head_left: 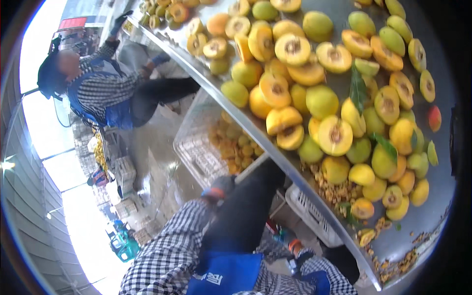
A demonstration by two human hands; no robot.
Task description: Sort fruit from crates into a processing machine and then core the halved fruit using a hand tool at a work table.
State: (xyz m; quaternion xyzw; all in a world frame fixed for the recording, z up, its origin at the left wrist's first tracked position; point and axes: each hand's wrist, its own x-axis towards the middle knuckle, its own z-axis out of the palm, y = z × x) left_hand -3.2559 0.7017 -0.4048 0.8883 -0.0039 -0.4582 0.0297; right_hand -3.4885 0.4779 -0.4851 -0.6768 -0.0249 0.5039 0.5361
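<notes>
My left hand (224, 185), in a dark glove below an orange cuff, is low beside my dark trouser leg. It is at the near rim of a pale plastic crate (196, 160) holding many yellow-orange fruits. Its fingers are blurred, and I cannot tell whether it touches the crate. My right hand (282, 238) is below the table edge, past another orange cuff, close to a small red object (271, 226). What its fingers do is too unclear to make out. Both hands are away from the halved yellow peaches (335, 136) on the metal table.
The tilted metal table (339, 76) carries whole and halved peaches, green leaves (358, 88) and loose brown pits (334, 189). Its raised edge (236, 115) runs diagonally past me. Under it stands a white crate (314, 214). A co-worker (105, 91) in a checked shirt sits across the wet floor.
</notes>
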